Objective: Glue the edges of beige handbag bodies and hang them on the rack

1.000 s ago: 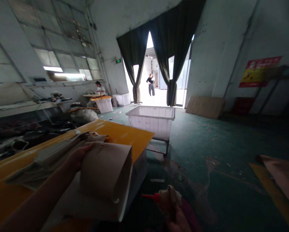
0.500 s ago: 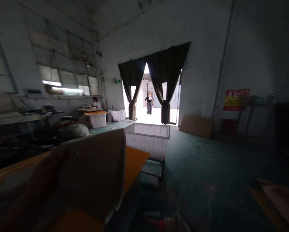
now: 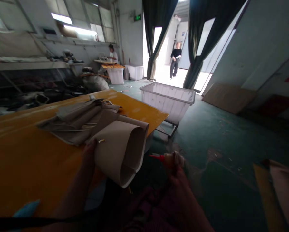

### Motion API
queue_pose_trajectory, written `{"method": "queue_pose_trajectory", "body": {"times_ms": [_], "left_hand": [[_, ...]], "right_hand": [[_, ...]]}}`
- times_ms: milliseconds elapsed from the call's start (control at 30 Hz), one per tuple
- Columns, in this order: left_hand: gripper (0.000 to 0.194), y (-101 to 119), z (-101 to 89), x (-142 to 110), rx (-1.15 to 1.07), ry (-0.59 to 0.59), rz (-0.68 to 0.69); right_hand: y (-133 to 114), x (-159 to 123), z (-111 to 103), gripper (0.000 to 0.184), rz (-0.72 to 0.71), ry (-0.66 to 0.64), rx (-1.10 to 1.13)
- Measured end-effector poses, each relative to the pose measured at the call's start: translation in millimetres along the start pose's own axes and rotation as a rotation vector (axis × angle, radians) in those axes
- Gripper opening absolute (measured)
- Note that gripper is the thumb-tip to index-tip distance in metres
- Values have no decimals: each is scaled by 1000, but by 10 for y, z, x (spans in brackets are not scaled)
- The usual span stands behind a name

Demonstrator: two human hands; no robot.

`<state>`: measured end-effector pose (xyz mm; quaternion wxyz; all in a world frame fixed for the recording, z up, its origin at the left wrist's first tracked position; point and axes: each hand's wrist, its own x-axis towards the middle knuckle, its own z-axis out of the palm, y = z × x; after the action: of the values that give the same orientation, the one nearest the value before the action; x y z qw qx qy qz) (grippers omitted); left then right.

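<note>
Two hands are holding a curled tan piece (image 3: pixel 110 148) and a red-nozzled bottle (image 3: pixel 168 160)
The left hand (image 3: pixel 89 153) is pinching the piece's left side; the piece is jutting past the edge of an orange board (image 3: pixel 25 158), where folded material (image 3: pixel 78 120) is lying; the right hand (image 3: pixel 177 172) is gripping the bottle, its nozzle pointing toward the piece, not touching.

Daylight pours through a doorway (image 3: pixel 167 48) between tied-back dark curtains (image 3: pixel 194 48), brightening the worn green floor (image 3: pixel 219 135) beneath pale walls (image 3: pixel 262 48), a lit green sign (image 3: pixel 137 17) and paned windows (image 3: pixel 74 13).
</note>
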<state>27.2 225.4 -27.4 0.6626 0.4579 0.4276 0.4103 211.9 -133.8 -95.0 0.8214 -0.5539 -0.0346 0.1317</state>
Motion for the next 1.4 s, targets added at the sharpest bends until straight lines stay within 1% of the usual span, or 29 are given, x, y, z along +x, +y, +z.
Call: {"method": "queue_pose_trajectory", "body": {"times_ms": [67, 133, 200, 300, 367, 433, 567, 633, 767, 867, 967, 1033, 1133, 1300, 1400], "left_hand": [[60, -13, 2, -25, -47, -19, -29], [61, -36, 1, -61, -66, -16, -62], [61, -62, -9, -102, -64, -3, -83], [63, -93, -34, -156, -75, -28, -83], [64, -102, -45, -179, -91, -53, -85], [62, -107, -44, -190, -97, -70, -106], [61, -132, -23, -204, -114, -102, -125], [62, -147, -17, -218, -121, -103, -128], [63, -156, -12, -259, -144, -90, -126], [62, -164, -13, -271, -160, -99, -128], [60, -182, -24, -268, -170, -118, -125], [59, -189, -35, -269, -163, -126, -127], [56, -186, -44, -282, -150, -120, -130], [60, -213, -44, -285, -175, -128, -111], [61, -252, -51, -257, -181, -141, -114]], "right_hand": [[87, 110, 128, 28, 28, 35, 39], [195, 270, 285, 30, 44, 59, 74], [284, 460, 437, 40, 51, 74, 98], [335, 704, 595, 57, 68, 137, 188], [327, 791, 649, 61, 79, 155, 221], [321, 814, 672, 63, 90, 152, 225], [380, 725, 621, 65, 111, 166, 231], [438, 632, 547, 64, 127, 161, 215], [537, 398, 382, 62, 145, 87, 191], [554, 276, 319, 63, 160, 112, 222], [514, 264, 317, 60, 190, 163, 237], [462, 284, 330, 54, 169, 155, 217], [371, 242, 340, 51, 144, 104, 202], [281, -61, 333, 48, 177, -48, 216], [281, -169, 348, 46, 160, -55, 192]]}}
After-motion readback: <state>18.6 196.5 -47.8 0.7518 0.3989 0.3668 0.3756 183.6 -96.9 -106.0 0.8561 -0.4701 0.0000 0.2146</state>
